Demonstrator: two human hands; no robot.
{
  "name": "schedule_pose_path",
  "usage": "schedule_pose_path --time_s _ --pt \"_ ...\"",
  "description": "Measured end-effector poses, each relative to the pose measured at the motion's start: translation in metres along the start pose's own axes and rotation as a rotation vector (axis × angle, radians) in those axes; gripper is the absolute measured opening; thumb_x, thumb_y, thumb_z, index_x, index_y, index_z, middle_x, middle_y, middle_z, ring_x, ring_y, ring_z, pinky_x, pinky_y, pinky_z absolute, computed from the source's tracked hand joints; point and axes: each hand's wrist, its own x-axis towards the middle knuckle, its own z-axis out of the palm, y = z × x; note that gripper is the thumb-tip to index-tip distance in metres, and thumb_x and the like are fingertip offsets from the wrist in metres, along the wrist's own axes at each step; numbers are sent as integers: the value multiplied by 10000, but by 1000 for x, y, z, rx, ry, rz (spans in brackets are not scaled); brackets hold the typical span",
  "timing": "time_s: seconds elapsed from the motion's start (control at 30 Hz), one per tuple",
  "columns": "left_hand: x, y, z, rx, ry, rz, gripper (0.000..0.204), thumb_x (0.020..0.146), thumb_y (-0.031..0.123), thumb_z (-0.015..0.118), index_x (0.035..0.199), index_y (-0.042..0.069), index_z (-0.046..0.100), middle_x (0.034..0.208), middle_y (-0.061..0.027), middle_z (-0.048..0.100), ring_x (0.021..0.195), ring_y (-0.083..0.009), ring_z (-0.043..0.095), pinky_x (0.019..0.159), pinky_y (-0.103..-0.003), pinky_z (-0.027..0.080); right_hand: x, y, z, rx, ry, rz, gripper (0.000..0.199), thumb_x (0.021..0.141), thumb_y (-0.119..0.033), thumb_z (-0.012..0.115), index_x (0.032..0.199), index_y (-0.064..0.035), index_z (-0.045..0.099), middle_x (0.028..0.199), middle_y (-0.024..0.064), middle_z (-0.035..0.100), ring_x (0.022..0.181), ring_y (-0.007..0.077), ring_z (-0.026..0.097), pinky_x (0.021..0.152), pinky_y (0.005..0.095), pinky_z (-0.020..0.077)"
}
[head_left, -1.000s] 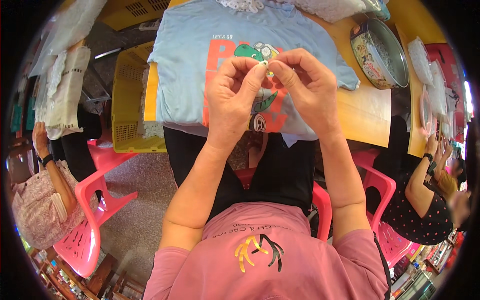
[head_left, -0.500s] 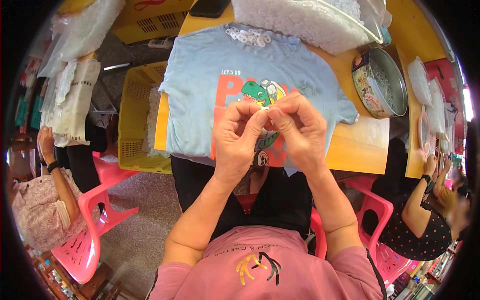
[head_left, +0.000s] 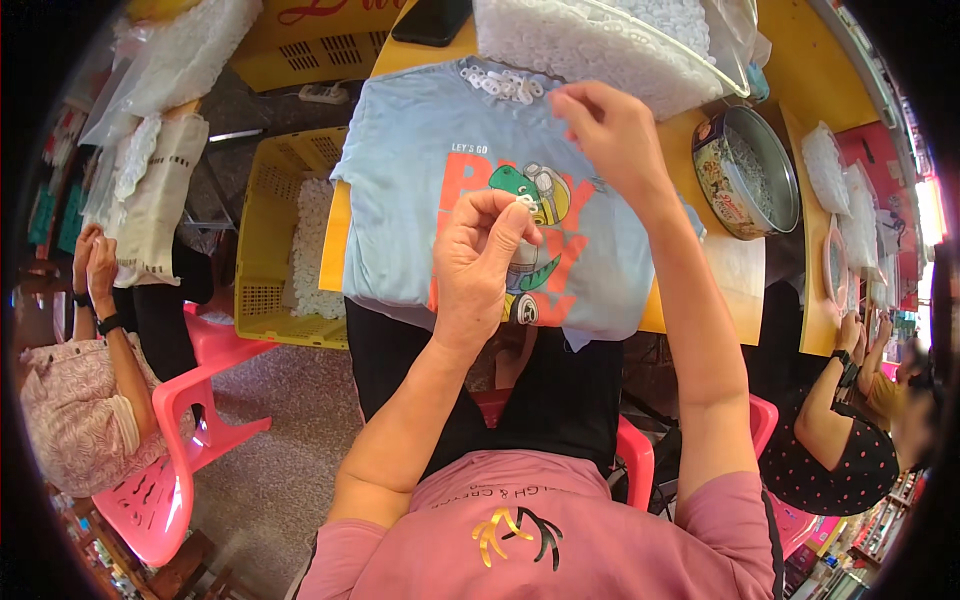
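A small white plastic piece with a ring-shaped end (head_left: 527, 203) is pinched between the thumb and forefinger of my left hand (head_left: 475, 250), above the shirt's dinosaur print. My right hand (head_left: 612, 128) hangs over the upper right of the light blue T-shirt (head_left: 390, 150), near a little pile of white plastic pieces (head_left: 497, 84) at its neckline. Its fingers are bent, with thumb and forefinger apart and nothing visible between them. The folded shirt lies over the table edge toward my lap.
A white basket (head_left: 600, 55) heaped with white pieces stands at the back. To the right is a round tin (head_left: 722, 180) with small clear bits inside. A yellow crate (head_left: 262, 240) sits left of the table. A phone (head_left: 432, 20) lies at the back. Co-workers sit on both sides.
My right hand has left my left hand and moved up and right toward the white pile. My left hand stays over the print, still pinching the white piece.
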Motion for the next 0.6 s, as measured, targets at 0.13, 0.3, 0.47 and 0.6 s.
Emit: schedule_pose_path --time_s 0.13,0.3,0.47,0.6 --pt "1 -3 0 -20 -20 36 104 969 86 588 1040 21 550 864 -60 612 793 -132 590 774 -275 478 32 20 18 -362 131 -83 254 864 -278 679 954 -42 712 755 99 676 705 205 648 659 339 501" --pt "-1 -4 0 -3 -25 63 98 967 110 600 1003 23 572 857 -23 605 782 -90 593 758 -240 491 29 24 35 -530 156 -236 230 846 -279 693 937 -69 716 855 111 699 779 285 666 709 384 510" --pt "-1 -2 3 -21 -18 47 101 964 112 605 1004 24 572 860 -23 602 779 -89 590 752 -239 488 14 27 32 -316 186 -299 215 876 -239 689 984 -56 716 866 91 695 713 182 632 645 304 492" --pt "-2 0 1 -7 21 34 113 961 125 613 1005 29 572 848 -24 611 760 -81 587 717 -221 476 -21 -6 12 467 -81 198 274 922 -258 668 996 5 694 828 -2 654 659 57 565 585 225 475"
